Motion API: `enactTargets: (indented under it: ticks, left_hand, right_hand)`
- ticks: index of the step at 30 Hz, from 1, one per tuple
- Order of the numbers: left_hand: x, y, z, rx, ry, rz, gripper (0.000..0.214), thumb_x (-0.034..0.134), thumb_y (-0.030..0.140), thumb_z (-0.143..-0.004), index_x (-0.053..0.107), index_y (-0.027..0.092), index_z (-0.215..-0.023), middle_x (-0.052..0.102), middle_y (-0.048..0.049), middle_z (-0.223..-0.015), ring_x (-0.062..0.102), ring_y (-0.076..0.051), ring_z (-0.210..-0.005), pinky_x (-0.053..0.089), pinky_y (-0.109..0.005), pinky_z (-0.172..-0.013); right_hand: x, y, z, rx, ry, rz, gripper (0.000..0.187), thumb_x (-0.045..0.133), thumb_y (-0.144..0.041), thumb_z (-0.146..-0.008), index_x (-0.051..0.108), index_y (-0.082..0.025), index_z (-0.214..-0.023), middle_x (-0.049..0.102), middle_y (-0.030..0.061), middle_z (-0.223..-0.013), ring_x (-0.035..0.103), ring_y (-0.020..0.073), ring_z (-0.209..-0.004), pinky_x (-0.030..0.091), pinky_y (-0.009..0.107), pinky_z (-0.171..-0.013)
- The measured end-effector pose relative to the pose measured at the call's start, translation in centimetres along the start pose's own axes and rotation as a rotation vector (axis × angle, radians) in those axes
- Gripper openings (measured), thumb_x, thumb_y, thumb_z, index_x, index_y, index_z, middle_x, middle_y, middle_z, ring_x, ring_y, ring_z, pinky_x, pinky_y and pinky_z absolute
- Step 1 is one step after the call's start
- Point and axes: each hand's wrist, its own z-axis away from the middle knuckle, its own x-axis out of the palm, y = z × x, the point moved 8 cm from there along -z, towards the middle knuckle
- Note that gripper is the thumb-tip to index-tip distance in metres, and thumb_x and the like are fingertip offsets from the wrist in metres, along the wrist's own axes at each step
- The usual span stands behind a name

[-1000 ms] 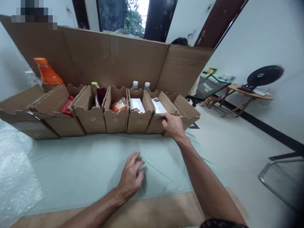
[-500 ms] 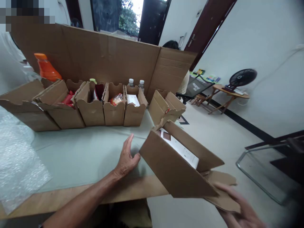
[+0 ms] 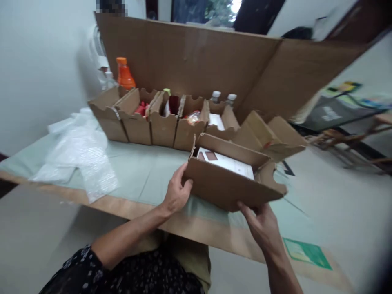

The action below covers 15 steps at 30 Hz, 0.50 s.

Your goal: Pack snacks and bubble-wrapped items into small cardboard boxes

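I hold an open cardboard box [image 3: 226,188] just above the table's near edge. My left hand [image 3: 177,192] grips its left end, fingers curled over the corner. My right hand [image 3: 262,226] grips its underside at the right, fingers closed on the bottom edge. A white packet with a brown patch [image 3: 225,161] lies inside the box. Behind it stands a row of several similar open cardboard boxes [image 3: 162,122] with red packets and snacks in them.
An orange bottle [image 3: 124,73] and two clear bottles [image 3: 223,98] stand behind the row, before a tall cardboard sheet [image 3: 190,57]. Bubble wrap [image 3: 82,155] lies on the table's left. Two more open boxes [image 3: 269,134] sit at the right. A green mat covers the table [image 3: 137,175].
The box has come from my lower right to in front of me, turned level. My left hand has taken hold of its left end. The view has swung right.
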Motion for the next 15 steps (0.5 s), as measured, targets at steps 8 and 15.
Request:
enactTargets:
  ticks: [8,15]
  left_hand:
    - [-12.1,0.3,-0.9,0.186,0.168,-0.451,0.061,0.056,0.021,-0.090,0.045,0.020,-0.150,0.052,-0.0130,-0.154,0.044,-0.029,-0.146,0.037,-0.052,-0.121]
    - [-26.1,-2.2,7.1,0.021,0.191,-1.180,0.027,0.064,0.033,-0.086,0.071,0.023,-0.110,0.072,-0.0111,-0.108,0.063,-0.034,-0.104,0.049,-0.052,-0.094]
  right_hand:
    - [8.9,-5.3,-4.4,-0.146,0.015,-0.117,0.058,0.063,-0.047,-0.085,0.059,-0.020,-0.136,0.070,0.0149,-0.128,0.070,0.0305,-0.109,0.056,0.050,-0.093]
    - [11.7,-5.4,3.6,-0.122,-0.147,0.018,0.037,0.058,-0.050,-0.092,0.075,-0.022,-0.110,0.076,0.0125,-0.118,0.070,0.0329,-0.111,0.053,0.054,-0.103]
